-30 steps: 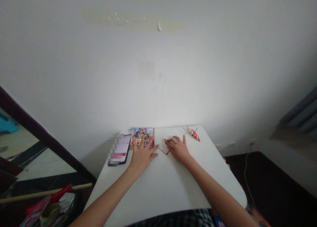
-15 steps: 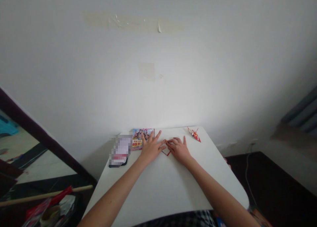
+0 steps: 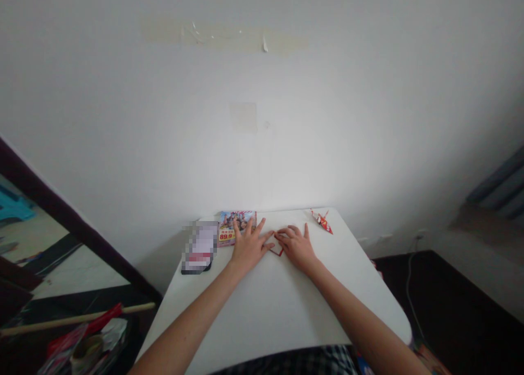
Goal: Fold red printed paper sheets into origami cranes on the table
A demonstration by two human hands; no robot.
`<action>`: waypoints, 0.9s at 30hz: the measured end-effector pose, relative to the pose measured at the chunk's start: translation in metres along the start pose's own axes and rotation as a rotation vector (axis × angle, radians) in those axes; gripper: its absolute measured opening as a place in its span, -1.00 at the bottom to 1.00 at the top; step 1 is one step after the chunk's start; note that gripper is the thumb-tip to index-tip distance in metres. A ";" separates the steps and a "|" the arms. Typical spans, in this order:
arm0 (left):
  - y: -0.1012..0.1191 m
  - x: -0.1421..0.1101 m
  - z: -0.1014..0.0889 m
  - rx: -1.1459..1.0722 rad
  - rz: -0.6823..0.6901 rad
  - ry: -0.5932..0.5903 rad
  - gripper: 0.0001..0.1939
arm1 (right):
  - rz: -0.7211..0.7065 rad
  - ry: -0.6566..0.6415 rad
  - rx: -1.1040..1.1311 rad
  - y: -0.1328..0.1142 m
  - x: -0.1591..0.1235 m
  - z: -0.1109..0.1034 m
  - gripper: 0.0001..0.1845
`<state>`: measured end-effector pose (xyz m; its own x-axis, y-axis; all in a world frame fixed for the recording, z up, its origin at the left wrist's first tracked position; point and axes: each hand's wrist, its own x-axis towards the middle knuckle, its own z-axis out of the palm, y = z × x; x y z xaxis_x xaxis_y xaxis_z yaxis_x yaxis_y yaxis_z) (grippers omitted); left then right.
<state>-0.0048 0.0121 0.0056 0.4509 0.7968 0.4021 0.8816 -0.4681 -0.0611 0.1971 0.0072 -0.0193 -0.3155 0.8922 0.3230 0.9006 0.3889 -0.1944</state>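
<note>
A small folded piece of paper [image 3: 277, 249], pale with a red edge, lies on the white table [image 3: 270, 304] between my two hands. My left hand [image 3: 248, 248] rests on the table with its fingers spread. Its thumb and index finger reach to the paper's left side, and the other fingers overlap a printed flyer [image 3: 226, 227]. Bent toward the paper's top, the fingers of my right hand [image 3: 298, 248] close on it, with the little finger lifted away. Most of the paper is hidden under the fingers.
At the table's left edge lies a phone [image 3: 200, 249] with a blurred screen. A red and white folded paper crane [image 3: 323, 221] sits at the back right. Behind the table rises a white wall [image 3: 327, 118]. A dark-framed mirror [image 3: 73, 211] stands at left, above a wooden stick [image 3: 82, 320].
Both hands stay nearly in place over the folded paper. The whole view has shifted slightly with my head.
</note>
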 end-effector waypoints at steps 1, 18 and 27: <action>0.000 -0.001 0.000 0.001 0.001 0.006 -0.56 | 0.000 0.005 0.001 -0.001 0.000 0.000 -0.62; -0.002 -0.025 -0.009 0.047 0.026 0.028 -0.53 | 0.012 0.002 -0.007 -0.004 -0.001 -0.001 -0.61; -0.005 -0.036 -0.022 0.013 0.008 -0.048 -0.55 | 0.020 -0.014 0.008 -0.003 -0.001 -0.001 -0.61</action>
<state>-0.0282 -0.0229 0.0110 0.4642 0.8105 0.3572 0.8794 -0.4700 -0.0762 0.1948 0.0052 -0.0181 -0.3020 0.9030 0.3058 0.9042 0.3729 -0.2083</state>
